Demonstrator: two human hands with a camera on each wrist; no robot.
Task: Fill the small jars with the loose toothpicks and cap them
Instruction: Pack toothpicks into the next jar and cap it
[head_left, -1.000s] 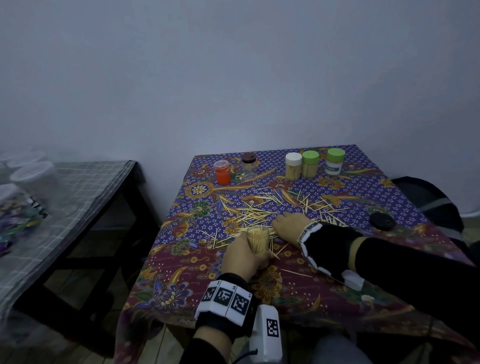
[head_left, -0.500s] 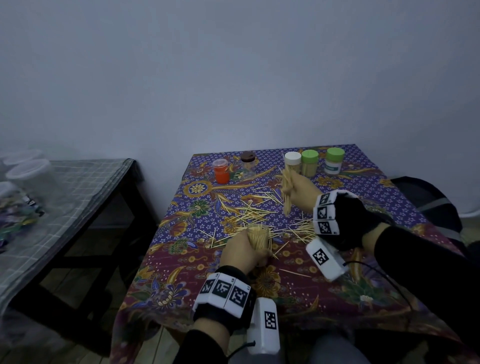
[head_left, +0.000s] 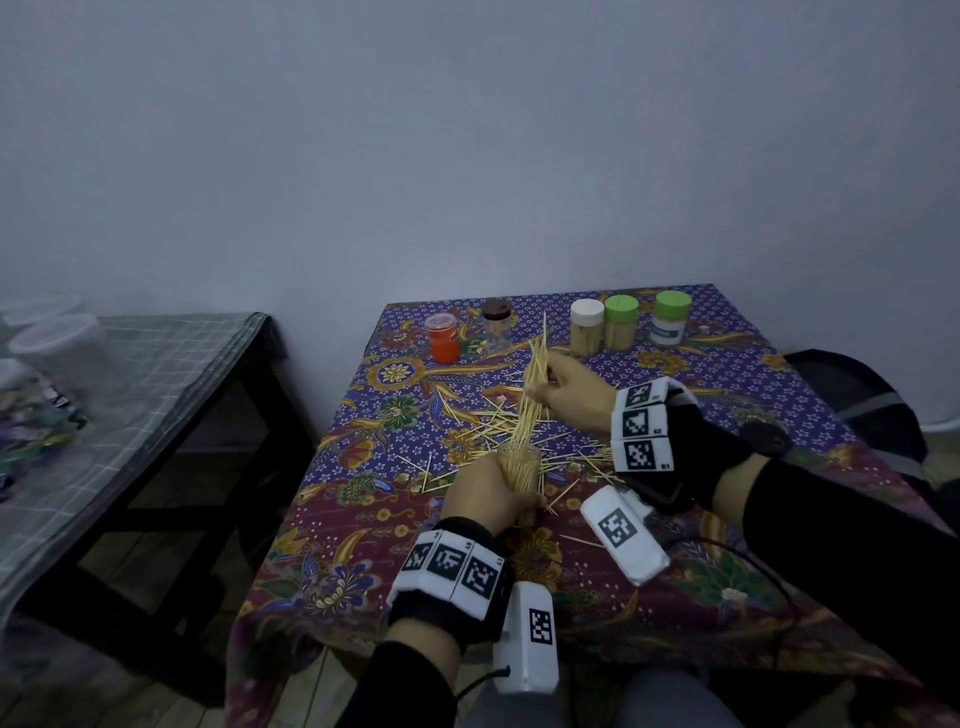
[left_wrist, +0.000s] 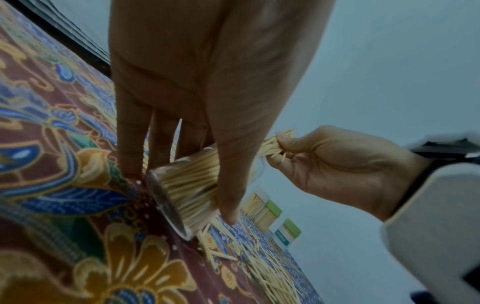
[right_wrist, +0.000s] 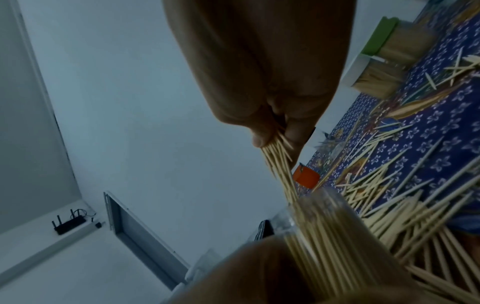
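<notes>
Just below the centre of the head view, the left hand (head_left: 485, 496) wraps its fingers (left_wrist: 228, 181) closely round a clear jar (head_left: 518, 467) that stands on the surface (head_left: 363, 530) and is already packed with toothpicks. The thumb runs down one side of the glass and the other fingers curl behind it, their tips at the cloth. Above it, toward the centre of the frame, the right hand (head_left: 569, 389) pinches a bundle (head_left: 531, 395) of toothpicks between thumb and curled fingers (right_wrist: 262, 139). The bundle slants down with its lower ends at the jar's mouth. Loose toothpicks (head_left: 478, 421) lie scattered on the patterned cloth around and behind the jar. Along the far edge, in the upper middle of the frame, stand an orange jar (head_left: 443, 339), a brown-capped jar (head_left: 497, 325), a white-capped jar (head_left: 587, 327) and two green-capped jars (head_left: 621, 322).
</notes>
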